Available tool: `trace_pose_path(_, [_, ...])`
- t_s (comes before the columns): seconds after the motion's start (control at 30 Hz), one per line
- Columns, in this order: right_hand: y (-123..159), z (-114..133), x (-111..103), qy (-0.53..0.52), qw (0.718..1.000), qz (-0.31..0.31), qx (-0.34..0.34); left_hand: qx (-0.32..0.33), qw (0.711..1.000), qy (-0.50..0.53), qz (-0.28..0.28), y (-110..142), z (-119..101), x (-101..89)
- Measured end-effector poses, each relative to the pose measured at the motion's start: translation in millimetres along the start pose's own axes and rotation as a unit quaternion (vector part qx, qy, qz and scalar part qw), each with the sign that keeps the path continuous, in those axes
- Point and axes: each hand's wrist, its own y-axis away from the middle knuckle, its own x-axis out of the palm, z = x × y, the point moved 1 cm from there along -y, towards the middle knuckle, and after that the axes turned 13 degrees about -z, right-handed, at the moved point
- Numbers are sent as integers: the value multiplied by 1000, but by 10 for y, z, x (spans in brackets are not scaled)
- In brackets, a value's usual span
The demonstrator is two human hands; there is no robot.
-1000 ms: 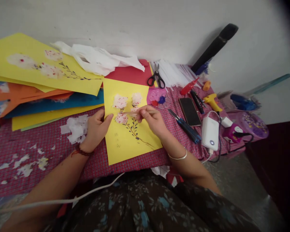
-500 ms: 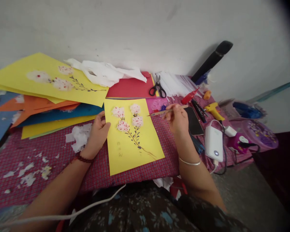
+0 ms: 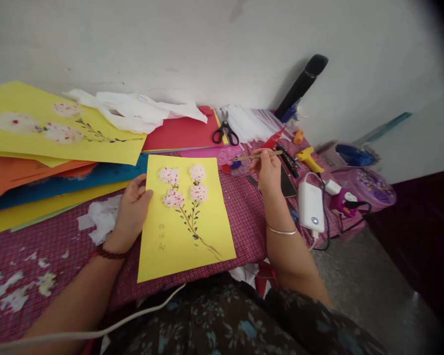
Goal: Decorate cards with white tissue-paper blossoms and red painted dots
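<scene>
A yellow sheet of paper [image 3: 214, 224] lies on the cloth in front of me, bearing raised white flower heads with red dabs, painted stems and dark leaves. My left hand [image 3: 132, 209] grips its left edge, thumb on top, the other fingers partly hidden behind it. Between the fingertips of my right hand [image 3: 268, 172] is a thin paintbrush [image 3: 248, 157], held level with its tip pointing left. The tip is over a pink plastic paint palette [image 3: 225, 155] with blue and red paint, just beyond the sheet's upper right corner. Whether it touches the paint I cannot tell.
Another painted yellow sheet [image 3: 29, 140] tops coloured papers at left. Scissors [image 3: 225, 132] lie on red paper [image 3: 181, 132] behind. To the right are a red bottle [image 3: 274, 139], a yellow glue gun [image 3: 308, 158] and a white power bank [image 3: 311, 204]. Paper scraps [image 3: 101, 217] lie at left.
My right hand has carried the paintbrush away from the sheet's right edge to the palette. The sheet, with my left hand on it, has turned slightly. The view has shifted to the right.
</scene>
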Motion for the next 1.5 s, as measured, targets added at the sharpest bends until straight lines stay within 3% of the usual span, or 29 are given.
trace_pose_path(0.27, [74, 37, 53, -30, 999, 20, 15, 21, 1000, 7, -3, 42, -7, 24])
trace_pose_path(0.47, [85, -39, 76, -62, 994, 51, 68, 66, 995, 35, -64, 23, -18, 16])
trace_pose_path(0.73, [111, -46, 114, -119, 982, 46, 141, 93, 992, 34, -80, 40, -40, -7])
trace_pose_path(1.03, [326, 57, 239, -174, 969, 87, 150, 113, 985, -4, -129, -56, 102, -87])
trace_pose_path(1.33, [471, 193, 305, -191, 948, 182, 177, 246, 959, -84, -116, -53, 62, -110])
trace_pose_path(1.5, [599, 281, 356, -182, 942, 220, 174, 326, 923, -172, -109, 21, -40, -90])
